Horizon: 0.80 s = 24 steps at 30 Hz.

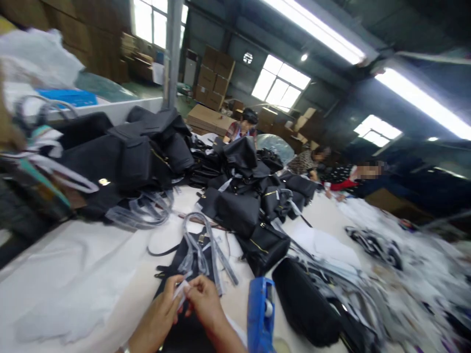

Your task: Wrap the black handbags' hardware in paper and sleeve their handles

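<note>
My left hand and my right hand meet low in the head view, both closed in a pinch. Between their fingertips is a small white strip, perhaps paper or tape; its exact kind does not show. Beneath them lies a flat black bag, partly covered by my hands. Its handles, wrapped in clear plastic, loop up and away from me. A blue tape dispenser stands just right of my right hand.
Black bags are heaped across the table, with more bags at left. A black pouch lies to the right. White sheets cover the left front. Several people sit or lean at the far side.
</note>
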Each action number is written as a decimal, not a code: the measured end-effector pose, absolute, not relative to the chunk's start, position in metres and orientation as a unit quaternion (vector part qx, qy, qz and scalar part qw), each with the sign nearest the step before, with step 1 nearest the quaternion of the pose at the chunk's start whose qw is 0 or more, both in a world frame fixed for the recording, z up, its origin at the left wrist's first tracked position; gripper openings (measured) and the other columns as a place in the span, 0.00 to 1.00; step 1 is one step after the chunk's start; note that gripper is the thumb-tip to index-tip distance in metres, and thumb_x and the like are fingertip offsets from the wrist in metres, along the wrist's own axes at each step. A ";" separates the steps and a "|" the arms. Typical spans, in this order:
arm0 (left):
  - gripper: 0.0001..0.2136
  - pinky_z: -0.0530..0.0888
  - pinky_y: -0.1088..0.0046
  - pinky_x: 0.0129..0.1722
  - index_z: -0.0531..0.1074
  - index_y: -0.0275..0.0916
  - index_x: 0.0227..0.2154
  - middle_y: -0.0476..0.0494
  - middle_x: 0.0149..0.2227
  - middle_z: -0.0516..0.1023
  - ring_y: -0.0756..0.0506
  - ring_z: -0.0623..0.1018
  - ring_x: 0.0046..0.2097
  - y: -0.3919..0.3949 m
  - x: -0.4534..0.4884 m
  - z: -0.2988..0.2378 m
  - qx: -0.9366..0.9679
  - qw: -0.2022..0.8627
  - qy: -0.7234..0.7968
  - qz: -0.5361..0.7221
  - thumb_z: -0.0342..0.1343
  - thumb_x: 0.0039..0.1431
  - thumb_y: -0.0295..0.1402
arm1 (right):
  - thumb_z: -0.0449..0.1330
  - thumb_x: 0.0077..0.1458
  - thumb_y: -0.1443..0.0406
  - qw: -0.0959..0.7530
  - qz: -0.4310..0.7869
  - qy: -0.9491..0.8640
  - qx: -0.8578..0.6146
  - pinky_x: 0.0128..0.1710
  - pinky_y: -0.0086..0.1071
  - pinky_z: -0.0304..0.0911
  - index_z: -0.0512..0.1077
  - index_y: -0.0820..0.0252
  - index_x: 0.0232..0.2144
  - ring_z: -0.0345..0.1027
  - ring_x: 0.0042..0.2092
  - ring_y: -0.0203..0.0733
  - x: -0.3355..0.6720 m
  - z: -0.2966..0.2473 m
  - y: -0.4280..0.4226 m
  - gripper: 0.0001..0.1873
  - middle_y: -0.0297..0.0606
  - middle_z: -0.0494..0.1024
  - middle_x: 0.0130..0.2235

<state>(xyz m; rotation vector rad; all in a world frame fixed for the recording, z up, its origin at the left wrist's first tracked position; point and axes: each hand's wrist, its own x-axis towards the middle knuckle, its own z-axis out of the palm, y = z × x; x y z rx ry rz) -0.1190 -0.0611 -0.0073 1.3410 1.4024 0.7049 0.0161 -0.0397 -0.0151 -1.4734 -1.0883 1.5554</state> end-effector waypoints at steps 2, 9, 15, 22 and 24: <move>0.13 0.66 0.72 0.24 0.60 0.39 0.45 0.47 0.24 0.74 0.43 0.76 0.26 -0.059 -0.112 -0.020 0.605 0.443 0.609 0.258 0.37 0.64 0.38 | 0.61 0.46 0.58 0.377 0.569 -0.390 -0.619 0.12 0.22 0.53 0.65 0.60 0.24 0.59 0.14 0.30 0.015 -0.027 -0.037 0.12 0.25 0.67 0.16; 0.09 0.70 0.70 0.25 0.66 0.40 0.34 0.43 0.26 0.75 0.43 0.77 0.26 -0.067 -0.092 -0.043 0.739 0.159 0.604 0.254 0.40 0.63 0.30 | 0.60 0.41 0.63 0.409 0.580 -0.284 -0.644 0.12 0.22 0.52 0.63 0.59 0.21 0.56 0.12 0.29 0.016 -0.033 -0.039 0.09 0.22 0.64 0.12; 0.18 0.75 0.62 0.47 0.61 0.32 0.52 0.29 0.49 0.74 0.39 0.75 0.51 -0.079 -0.097 -0.061 0.810 0.066 0.504 0.291 0.41 0.58 0.21 | 0.60 0.43 0.56 0.394 0.637 -0.264 -0.608 0.15 0.23 0.56 0.61 0.59 0.22 0.58 0.14 0.29 0.025 -0.036 -0.048 0.15 0.24 0.65 0.14; 0.18 0.74 0.60 0.50 0.64 0.32 0.51 0.29 0.50 0.74 0.39 0.74 0.53 -0.084 -0.096 -0.064 0.799 0.145 0.513 0.280 0.43 0.57 0.21 | 0.65 0.44 0.50 0.412 0.663 -0.315 -0.539 0.23 0.25 0.61 0.64 0.61 0.27 0.66 0.20 0.31 0.033 -0.032 -0.055 0.22 0.27 0.70 0.19; 0.18 0.72 0.59 0.52 0.64 0.33 0.52 0.29 0.53 0.72 0.39 0.71 0.55 -0.085 -0.097 -0.059 0.790 0.186 0.501 0.302 0.43 0.58 0.23 | 0.66 0.42 0.50 0.419 0.664 -0.312 -0.534 0.24 0.26 0.62 0.65 0.61 0.27 0.65 0.20 0.31 0.036 -0.034 -0.056 0.23 0.27 0.70 0.20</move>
